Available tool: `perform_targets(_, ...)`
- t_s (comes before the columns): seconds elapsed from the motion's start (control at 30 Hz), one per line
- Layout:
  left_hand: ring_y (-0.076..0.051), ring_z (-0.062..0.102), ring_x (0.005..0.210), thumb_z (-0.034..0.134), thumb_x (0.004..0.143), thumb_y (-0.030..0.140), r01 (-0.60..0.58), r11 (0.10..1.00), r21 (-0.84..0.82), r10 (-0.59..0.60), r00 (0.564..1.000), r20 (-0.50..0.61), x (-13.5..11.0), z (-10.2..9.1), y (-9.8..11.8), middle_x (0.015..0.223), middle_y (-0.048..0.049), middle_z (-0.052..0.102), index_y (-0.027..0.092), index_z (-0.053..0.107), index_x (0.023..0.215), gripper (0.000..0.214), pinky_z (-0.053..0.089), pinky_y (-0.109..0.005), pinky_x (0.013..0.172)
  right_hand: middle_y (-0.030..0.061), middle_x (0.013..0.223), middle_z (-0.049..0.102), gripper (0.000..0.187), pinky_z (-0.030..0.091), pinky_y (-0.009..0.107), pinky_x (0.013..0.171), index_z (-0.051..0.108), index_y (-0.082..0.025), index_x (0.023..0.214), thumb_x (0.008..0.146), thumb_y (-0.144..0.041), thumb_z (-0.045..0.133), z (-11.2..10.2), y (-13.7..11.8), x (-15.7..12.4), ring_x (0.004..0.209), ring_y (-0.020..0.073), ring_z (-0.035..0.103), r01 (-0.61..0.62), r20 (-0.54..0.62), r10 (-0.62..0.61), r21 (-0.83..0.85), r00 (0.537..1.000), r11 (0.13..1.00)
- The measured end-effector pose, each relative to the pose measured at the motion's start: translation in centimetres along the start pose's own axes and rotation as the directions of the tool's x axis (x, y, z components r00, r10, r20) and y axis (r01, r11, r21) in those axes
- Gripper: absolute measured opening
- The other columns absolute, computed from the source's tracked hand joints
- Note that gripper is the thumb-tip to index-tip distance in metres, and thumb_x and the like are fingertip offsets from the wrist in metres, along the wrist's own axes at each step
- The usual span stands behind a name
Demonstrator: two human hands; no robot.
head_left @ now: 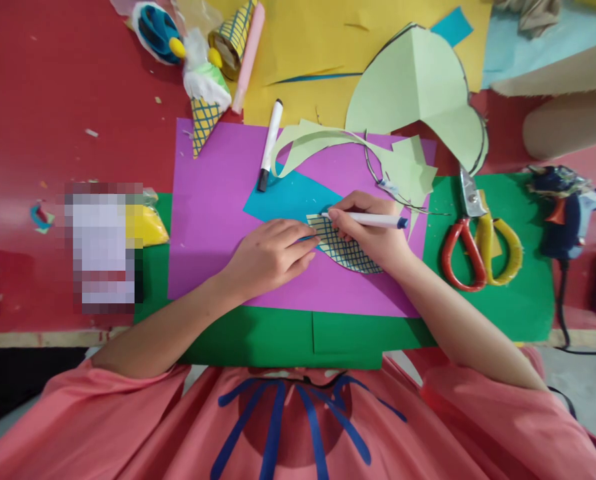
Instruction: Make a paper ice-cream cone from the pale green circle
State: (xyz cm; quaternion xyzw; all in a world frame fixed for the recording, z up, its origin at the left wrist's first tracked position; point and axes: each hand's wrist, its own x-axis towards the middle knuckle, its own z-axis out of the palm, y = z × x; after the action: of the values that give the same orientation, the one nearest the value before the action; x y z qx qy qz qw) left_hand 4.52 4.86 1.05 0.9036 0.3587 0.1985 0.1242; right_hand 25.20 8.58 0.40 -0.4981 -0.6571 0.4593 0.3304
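Observation:
My right hand grips a white marker, its dark blue end pointing right and its tip near the left part of a paper piece. That paper piece is pale with a dark crisscross grid and a curved lower edge; the right hand covers part of it. My left hand lies flat, fingers stretched toward the piece's left edge, with fingertips at that edge. Under both lies a purple sheet, with a blue paper piece partly beneath the gridded one.
Red-and-yellow-handled scissors and a glue gun lie to the right. Pale green cutouts, a capped marker and paper ice-cream cones lie beyond the hands. A yellow packet sits left.

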Motion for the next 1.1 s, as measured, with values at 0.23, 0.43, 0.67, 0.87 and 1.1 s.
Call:
perform_targets(0.23,-0.022,0.064,0.101,0.052,0.090,0.019,0.009,1.000,-0.002,-0.009,1.000,-0.015,-0.06,0.10,0.03,0.103,-0.0075,0.070,0.014,0.068,0.103,0.021,0.053,-0.037,0.087,-0.0007,0.059,0.059,0.020,0.036,0.023,0.049,0.062,-0.015,0.072,0.083,-0.031,0.063,-0.09,-0.10,-0.09,0.052,0.0088,0.049,0.002,0.016,-0.002,0.013,1.000,1.000)
perform_targets(0.43,-0.021,0.064,0.099,0.052,0.090,0.019,0.023,1.000,-0.007,-0.023,1.000,-0.007,-0.06,0.05,0.03,0.102,-0.0072,0.070,0.014,0.067,0.104,0.021,0.053,-0.036,0.088,-0.0015,0.055,0.056,0.021,0.034,0.023,0.048,0.060,-0.015,0.068,0.082,-0.030,0.062,-0.17,-0.17,-0.11,0.049,0.0083,0.047,0.001,0.032,-0.001,-0.013,0.999,1.000)
perform_targets(0.67,-0.021,0.063,0.099,0.053,0.090,0.019,0.021,1.000,-0.013,-0.021,1.000,-0.009,-0.06,0.10,0.03,0.102,-0.0075,0.070,0.013,0.067,0.104,0.021,0.053,-0.037,0.088,-0.0027,0.052,0.053,0.023,0.031,0.023,0.047,0.056,-0.015,0.062,0.082,-0.027,0.061,-0.22,-0.49,-0.10,0.048,0.0075,0.044,0.015,0.053,-0.014,-0.032,0.999,0.999)
perform_targets(0.87,-0.021,0.063,0.100,0.052,0.091,0.019,0.022,1.000,-0.005,-0.022,1.000,-0.005,-0.17,0.06,0.02,0.102,-0.0064,0.070,0.015,0.067,0.104,0.021,0.052,-0.036,0.088,-0.0039,0.051,0.050,0.022,0.030,0.022,0.047,0.053,-0.016,0.060,0.081,-0.022,0.059,-0.15,-0.64,-0.13,0.047,0.0072,0.043,-0.003,0.065,0.005,-0.027,0.998,1.000)
perform_targets(1.1,-0.021,0.063,0.100,0.051,0.091,0.020,0.032,0.999,0.000,-0.032,0.999,0.008,-0.18,0.00,-0.02,0.102,-0.0067,0.069,0.015,0.067,0.104,0.021,0.052,-0.036,0.089,-0.0045,0.050,0.048,0.023,0.031,0.022,0.048,0.051,-0.017,0.058,0.079,-0.021,0.059,-0.14,-0.55,-0.09,0.048,0.0072,0.041,0.006,0.086,-0.003,-0.031,0.996,1.000)
